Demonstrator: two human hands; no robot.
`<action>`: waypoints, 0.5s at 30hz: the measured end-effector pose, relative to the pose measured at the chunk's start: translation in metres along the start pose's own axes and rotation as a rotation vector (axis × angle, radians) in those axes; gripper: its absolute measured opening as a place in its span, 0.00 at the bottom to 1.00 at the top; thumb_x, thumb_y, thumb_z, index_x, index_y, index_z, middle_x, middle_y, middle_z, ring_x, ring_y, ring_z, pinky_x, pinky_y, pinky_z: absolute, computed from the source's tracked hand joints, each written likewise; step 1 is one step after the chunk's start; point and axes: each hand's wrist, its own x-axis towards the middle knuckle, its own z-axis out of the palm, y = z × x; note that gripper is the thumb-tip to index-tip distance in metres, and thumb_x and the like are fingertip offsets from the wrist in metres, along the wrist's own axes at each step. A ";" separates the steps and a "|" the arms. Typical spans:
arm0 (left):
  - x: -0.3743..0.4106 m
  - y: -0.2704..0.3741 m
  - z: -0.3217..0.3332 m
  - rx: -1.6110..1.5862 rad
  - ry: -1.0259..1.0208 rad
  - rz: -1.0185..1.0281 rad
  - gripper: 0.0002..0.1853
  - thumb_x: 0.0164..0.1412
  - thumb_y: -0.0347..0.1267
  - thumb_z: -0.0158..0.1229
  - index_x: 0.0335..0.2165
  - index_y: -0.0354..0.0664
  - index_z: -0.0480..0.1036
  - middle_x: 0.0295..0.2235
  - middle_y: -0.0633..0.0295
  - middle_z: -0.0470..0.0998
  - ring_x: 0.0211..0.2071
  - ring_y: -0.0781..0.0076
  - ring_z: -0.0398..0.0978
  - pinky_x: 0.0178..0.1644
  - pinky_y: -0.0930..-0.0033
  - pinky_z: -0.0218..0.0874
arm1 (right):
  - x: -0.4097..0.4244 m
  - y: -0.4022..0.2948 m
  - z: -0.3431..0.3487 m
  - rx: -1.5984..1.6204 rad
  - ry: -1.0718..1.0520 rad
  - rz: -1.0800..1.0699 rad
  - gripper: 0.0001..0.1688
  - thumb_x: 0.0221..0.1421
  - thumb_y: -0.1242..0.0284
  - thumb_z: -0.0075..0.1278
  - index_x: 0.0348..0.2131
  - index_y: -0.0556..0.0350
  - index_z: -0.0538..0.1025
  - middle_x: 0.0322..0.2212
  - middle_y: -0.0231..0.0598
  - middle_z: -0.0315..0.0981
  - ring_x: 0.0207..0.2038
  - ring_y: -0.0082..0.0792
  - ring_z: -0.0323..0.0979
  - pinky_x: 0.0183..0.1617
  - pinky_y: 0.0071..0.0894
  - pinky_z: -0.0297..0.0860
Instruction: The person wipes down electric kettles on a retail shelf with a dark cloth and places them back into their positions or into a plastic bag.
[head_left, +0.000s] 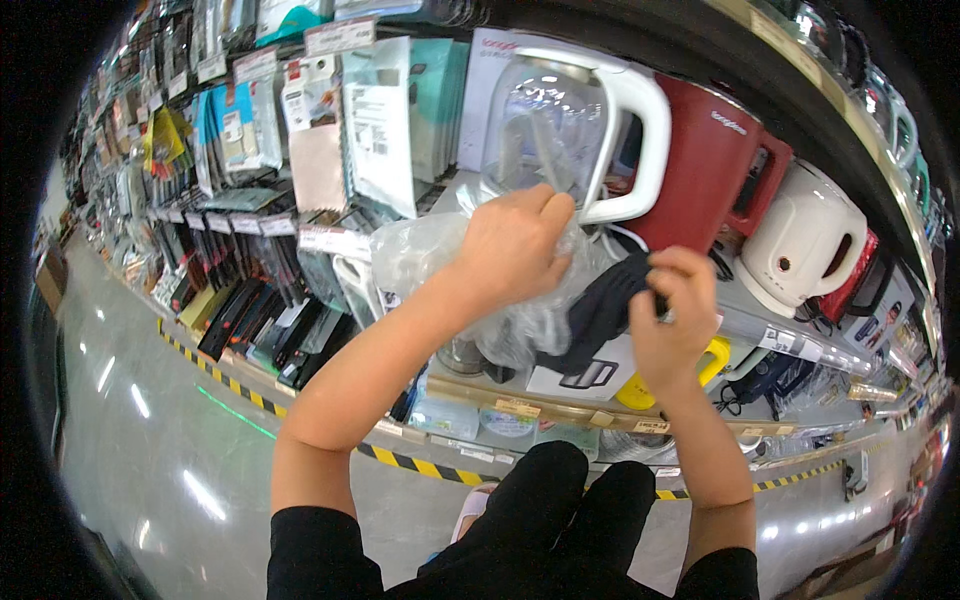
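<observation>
My left hand (517, 244) is closed on a crumpled clear plastic bag (427, 247), in front of the lower part of a glass kettle with a white handle (652, 142). My right hand (679, 319) has its fingers bent at the upper end of a dark cloth (600, 315), which hangs beside the plastic. Its fingertips are blurred, and whether they grip the cloth cannot be told. A red kettle (694, 157) stands behind and to the right of the glass one. Farther right is a cream electric kettle (802, 240).
Packaged goods (379, 127) hang on hooks at the left. Below my hands, a lower shelf edge (480, 394) bears a white box (581, 375) and a yellow-handled item (712, 364). Yellow-and-black tape (427, 469) runs along the floor. A dark upper shelf overhangs the kettles.
</observation>
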 end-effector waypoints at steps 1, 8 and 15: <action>0.007 0.009 0.000 -0.059 0.004 0.001 0.20 0.39 0.31 0.59 0.35 0.38 0.66 0.29 0.53 0.71 0.29 0.51 0.71 0.32 0.57 0.65 | 0.011 0.009 -0.005 -0.003 0.068 0.054 0.10 0.34 0.86 0.49 0.25 0.62 0.71 0.31 0.42 0.69 0.34 0.40 0.69 0.40 0.34 0.66; 0.057 0.042 0.034 -0.520 -0.063 -0.284 0.33 0.44 0.30 0.54 0.50 0.27 0.58 0.45 0.35 0.67 0.46 0.41 0.66 0.52 0.57 0.57 | 0.049 0.078 -0.041 0.056 0.307 0.217 0.13 0.39 0.89 0.44 0.31 0.66 0.71 0.34 0.43 0.69 0.39 0.37 0.68 0.47 0.28 0.63; 0.071 0.015 0.051 -0.644 -0.234 -0.429 0.27 0.44 0.35 0.57 0.41 0.28 0.64 0.34 0.42 0.73 0.38 0.53 0.71 0.43 0.62 0.60 | 0.058 0.092 -0.054 -0.001 0.236 0.356 0.15 0.43 0.87 0.46 0.36 0.66 0.74 0.31 0.38 0.71 0.30 0.25 0.67 0.38 0.21 0.64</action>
